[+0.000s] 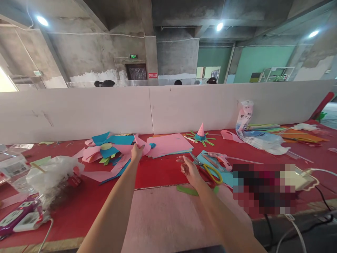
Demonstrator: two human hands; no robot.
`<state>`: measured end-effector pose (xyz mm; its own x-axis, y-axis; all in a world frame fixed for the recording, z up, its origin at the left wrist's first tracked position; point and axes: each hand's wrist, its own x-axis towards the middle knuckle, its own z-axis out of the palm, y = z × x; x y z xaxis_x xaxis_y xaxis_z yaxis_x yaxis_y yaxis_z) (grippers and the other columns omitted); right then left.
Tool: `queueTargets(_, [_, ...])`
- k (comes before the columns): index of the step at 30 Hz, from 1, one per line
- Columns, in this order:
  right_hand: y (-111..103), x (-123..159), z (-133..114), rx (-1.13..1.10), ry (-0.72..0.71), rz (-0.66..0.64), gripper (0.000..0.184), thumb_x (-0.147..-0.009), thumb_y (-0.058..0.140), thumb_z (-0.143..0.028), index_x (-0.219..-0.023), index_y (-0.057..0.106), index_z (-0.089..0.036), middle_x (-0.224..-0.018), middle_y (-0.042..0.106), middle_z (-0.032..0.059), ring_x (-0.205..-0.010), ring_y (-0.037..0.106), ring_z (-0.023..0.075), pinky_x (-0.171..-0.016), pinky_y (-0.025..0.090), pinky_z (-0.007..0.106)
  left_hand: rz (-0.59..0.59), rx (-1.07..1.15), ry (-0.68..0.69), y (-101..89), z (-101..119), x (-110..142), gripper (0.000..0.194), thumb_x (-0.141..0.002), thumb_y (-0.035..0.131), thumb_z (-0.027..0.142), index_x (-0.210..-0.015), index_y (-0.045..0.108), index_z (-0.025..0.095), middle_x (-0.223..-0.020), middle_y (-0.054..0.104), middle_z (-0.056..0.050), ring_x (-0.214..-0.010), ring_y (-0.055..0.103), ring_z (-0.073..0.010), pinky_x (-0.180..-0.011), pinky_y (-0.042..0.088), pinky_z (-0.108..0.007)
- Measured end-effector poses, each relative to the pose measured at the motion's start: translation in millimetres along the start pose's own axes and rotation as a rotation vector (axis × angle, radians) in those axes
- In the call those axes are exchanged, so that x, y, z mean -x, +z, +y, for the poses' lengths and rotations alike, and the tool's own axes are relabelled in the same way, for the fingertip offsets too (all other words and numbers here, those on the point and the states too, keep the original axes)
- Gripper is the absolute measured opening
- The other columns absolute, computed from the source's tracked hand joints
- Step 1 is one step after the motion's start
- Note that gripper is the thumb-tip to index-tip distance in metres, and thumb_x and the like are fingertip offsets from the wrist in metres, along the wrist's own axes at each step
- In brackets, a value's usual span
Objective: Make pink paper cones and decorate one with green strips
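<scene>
My left hand (137, 153) is closed on a piece of pink paper (140, 140), whose end stands up above the fingers. Left of it lies a heap of pink and blue paper strips (107, 151). My right hand (190, 170) hovers over the red table with its fingers loosely bent and apart, nothing visible in them. Right beside it are yellow-handled scissors (214, 173) and a pink glue gun (221, 160) on blue paper. Between and beyond the hands rests a stack of pink sheets (171, 144). Green paper strips (186, 190) lie under my right forearm.
A pink paper cone (201, 130) on a blue and green base stands behind the stack. Plastic packaging (259, 138) lies at right, near a white corded box (297, 179). A plastic bag (55, 175) and purple power strip (19, 216) are at left. A white partition (118, 109) closes the back.
</scene>
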<state>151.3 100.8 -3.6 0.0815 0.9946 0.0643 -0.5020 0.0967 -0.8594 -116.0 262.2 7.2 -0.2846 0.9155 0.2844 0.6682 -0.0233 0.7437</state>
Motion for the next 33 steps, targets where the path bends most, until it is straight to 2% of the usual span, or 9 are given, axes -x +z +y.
queueTargets(6, [0.1,-0.9,-0.6,-0.03,0.034,0.003,0.035,-0.068,0.064,-0.047,-0.089,0.063,-0.018,-0.09,0.067,0.0061,-0.045,0.041,0.004,-0.038,0.031,0.019,-0.007,-0.178,0.049,-21.7,1.0,3.7,0.051,-0.073,0.058,0.036,-0.117,0.042,0.015,-0.114,0.057,-0.018,-0.106,0.053,-0.0322,-0.077,0.042,-0.035])
queueTargets(15, [-1.7,-2.9,0.9,-0.037,0.03,0.006,0.036,-0.069,0.063,-0.047,-0.091,0.063,-0.019,-0.093,0.066,0.0068,-0.045,0.04,0.0042,-0.038,0.031,0.019,0.126,-0.162,0.017,-24.6,21.6,21.9,0.085,-0.069,0.062,0.044,-0.134,0.02,0.007,-0.123,0.045,-0.028,-0.108,0.049,-0.0398,-0.081,0.039,-0.045])
queueTargets(17, [-1.0,-2.5,-0.1,-0.051,0.033,0.006,0.036,-0.068,0.063,-0.047,-0.09,0.063,-0.018,-0.092,0.067,0.007,-0.045,0.04,0.0043,-0.038,0.032,0.019,0.24,-0.152,0.099,-27.2,31.3,27.5,0.084,-0.075,0.056,0.045,-0.136,0.014,0.006,-0.133,0.032,-0.029,-0.121,0.036,-0.0395,-0.091,0.032,-0.047])
queueTargets(20, [-0.3,-1.4,-1.3,-0.064,0.024,-0.005,0.034,-0.069,0.063,-0.046,-0.09,0.063,-0.019,-0.089,0.067,0.0061,-0.046,0.04,0.0042,-0.039,0.032,0.018,0.386,-0.087,0.403,-27.0,48.6,34.6,0.066,-0.081,0.049,0.038,-0.136,0.022,0.012,-0.144,0.016,-0.02,-0.133,0.014,-0.0335,-0.106,0.012,-0.047])
queueTargets(22, [-0.2,-0.8,-1.6,-0.064,0.014,-0.011,0.034,-0.07,0.063,-0.046,-0.089,0.062,-0.019,-0.088,0.067,0.0058,-0.046,0.041,0.0043,-0.04,0.033,0.018,0.178,0.031,0.604,-18.9,59.0,37.9,0.053,-0.081,0.051,0.03,-0.13,0.034,0.018,-0.143,0.024,-0.013,-0.134,0.013,-0.0282,-0.108,0.006,-0.045])
queueTargets(24, [-0.2,-0.7,-1.5,-0.057,0.019,-0.007,0.034,-0.069,0.063,-0.047,-0.088,0.062,-0.019,-0.088,0.067,0.0062,-0.046,0.042,0.0046,-0.04,0.034,0.019,-0.278,0.156,0.708,-2.8,65.6,40.7,0.039,-0.077,0.057,0.022,-0.115,0.05,0.022,-0.133,0.043,-0.01,-0.131,0.024,-0.0238,-0.109,0.009,-0.041])
queueTargets(25, [-0.3,-0.8,-1.4,-0.052,0.025,-0.003,0.035,-0.069,0.063,-0.047,-0.088,0.062,-0.018,-0.089,0.067,0.0064,-0.046,0.042,0.0048,-0.04,0.034,0.019,-0.376,0.16,0.712,7.6,67.3,42.2,0.032,-0.072,0.062,0.02,-0.103,0.057,0.023,-0.121,0.053,-0.008,-0.124,0.037,-0.0233,-0.108,0.017,-0.039])
queueTargets(29, [-0.6,-1.6,-0.4,-0.048,0.02,0.003,0.035,-0.068,0.063,-0.047,-0.087,0.062,-0.018,-0.087,0.067,0.006,-0.044,0.042,0.0047,-0.039,0.033,0.02,-0.469,0.132,0.617,49.7,64.9,47.1,0.012,-0.068,0.066,0.018,-0.078,0.06,0.02,-0.1,0.061,-0.011,-0.109,0.051,-0.0251,-0.1,0.03,-0.04])
queueTargets(33, [-0.7,-1.5,0.0,-0.065,0.017,-0.004,0.031,-0.069,0.063,-0.045,-0.087,0.062,-0.019,-0.083,0.067,0.0041,-0.044,0.041,0.0047,-0.04,0.032,0.02,-0.455,0.088,0.486,68.5,57.2,44.6,0.01,-0.074,0.062,0.023,-0.073,0.058,0.013,-0.089,0.061,-0.011,-0.097,0.056,-0.024,-0.09,0.038,-0.042])
